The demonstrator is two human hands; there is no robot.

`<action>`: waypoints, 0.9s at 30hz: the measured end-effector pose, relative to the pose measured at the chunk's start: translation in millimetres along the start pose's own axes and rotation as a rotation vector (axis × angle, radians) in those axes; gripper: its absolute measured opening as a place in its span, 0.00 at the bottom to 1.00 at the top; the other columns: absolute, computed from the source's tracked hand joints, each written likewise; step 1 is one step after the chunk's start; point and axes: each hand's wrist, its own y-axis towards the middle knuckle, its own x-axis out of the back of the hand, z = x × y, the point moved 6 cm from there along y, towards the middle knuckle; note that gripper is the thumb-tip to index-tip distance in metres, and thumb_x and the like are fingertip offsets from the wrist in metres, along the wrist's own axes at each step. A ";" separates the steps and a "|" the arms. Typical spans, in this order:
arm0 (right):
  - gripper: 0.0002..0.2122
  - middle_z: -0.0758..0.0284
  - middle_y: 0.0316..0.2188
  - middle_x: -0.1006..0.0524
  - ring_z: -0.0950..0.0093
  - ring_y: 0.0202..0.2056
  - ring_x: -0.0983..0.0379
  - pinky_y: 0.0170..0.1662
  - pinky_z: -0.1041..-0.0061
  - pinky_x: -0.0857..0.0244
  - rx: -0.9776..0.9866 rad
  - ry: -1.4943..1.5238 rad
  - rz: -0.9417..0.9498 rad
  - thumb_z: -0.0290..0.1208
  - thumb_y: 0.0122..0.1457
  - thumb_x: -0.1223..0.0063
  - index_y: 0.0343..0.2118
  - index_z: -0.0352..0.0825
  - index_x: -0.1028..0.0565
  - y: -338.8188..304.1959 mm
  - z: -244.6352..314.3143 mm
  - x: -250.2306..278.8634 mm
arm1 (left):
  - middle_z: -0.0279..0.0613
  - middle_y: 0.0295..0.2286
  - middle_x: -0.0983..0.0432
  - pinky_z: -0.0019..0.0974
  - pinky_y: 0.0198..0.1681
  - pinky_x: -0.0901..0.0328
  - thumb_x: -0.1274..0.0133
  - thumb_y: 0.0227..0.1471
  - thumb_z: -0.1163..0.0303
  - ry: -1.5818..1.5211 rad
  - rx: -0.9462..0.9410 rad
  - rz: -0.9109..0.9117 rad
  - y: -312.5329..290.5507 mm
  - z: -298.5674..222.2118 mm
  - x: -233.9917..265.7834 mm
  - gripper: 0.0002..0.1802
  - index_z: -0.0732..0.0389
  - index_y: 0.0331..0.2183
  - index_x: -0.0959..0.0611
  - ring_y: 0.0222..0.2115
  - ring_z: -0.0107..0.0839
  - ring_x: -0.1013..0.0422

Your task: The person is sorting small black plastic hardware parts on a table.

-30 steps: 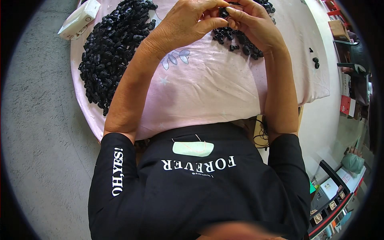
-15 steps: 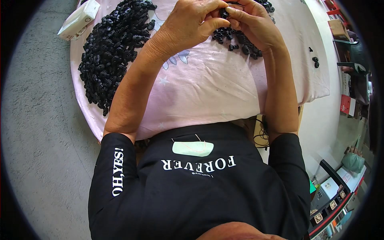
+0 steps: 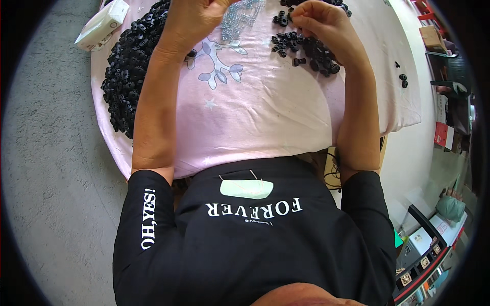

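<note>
My left hand is over the inner side of a large heap of small black plastic parts. Its fingertips run out past the upper edge, so what they hold, if anything, is hidden. Small shiny silver metal pieces lie spread beside that hand, too fine to name surely. At the upper right, my right hand is closed in a pinch, with a small black plastic part at its fingertips. Under and beside it lies a smaller group of black parts.
A pink patterned cloth covers the table. A white box stands at the far left corner. A few loose black pieces lie near the right edge. Shelving and mixed goods line the far right, beyond the table.
My hands were together over the table and have come apart. The left moved left toward the large heap, the right slightly right, uncovering the silver pieces.
</note>
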 end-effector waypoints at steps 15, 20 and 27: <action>0.04 0.69 0.30 0.18 0.82 0.34 0.21 0.43 0.79 0.28 0.028 -0.664 0.025 0.21 0.59 0.40 0.36 0.28 0.21 -8.6 28.4 -13.2 | 0.30 0.21 0.23 0.28 0.25 0.35 0.37 0.54 0.77 -0.012 0.155 -0.089 -2.5 46.9 44.1 0.07 0.69 0.35 0.15 0.21 0.18 0.30; 0.04 0.69 0.29 0.18 0.82 0.34 0.22 0.42 0.79 0.28 0.019 -0.719 0.014 0.21 0.59 0.40 0.36 0.28 0.21 -14.6 30.7 -5.4 | 0.33 0.21 0.21 0.29 0.25 0.35 0.35 0.52 0.72 0.146 0.217 -0.184 3.7 41.3 57.6 0.08 0.67 0.34 0.13 0.21 0.19 0.30; 0.06 0.65 0.25 0.19 0.79 0.28 0.23 0.36 0.76 0.29 0.017 -0.860 0.119 0.23 0.54 0.37 0.33 0.30 0.21 -12.0 28.0 -23.6 | 0.32 0.18 0.25 0.33 0.25 0.36 0.36 0.44 0.69 0.407 0.369 0.093 -13.2 105.2 86.1 0.10 0.66 0.28 0.13 0.20 0.21 0.32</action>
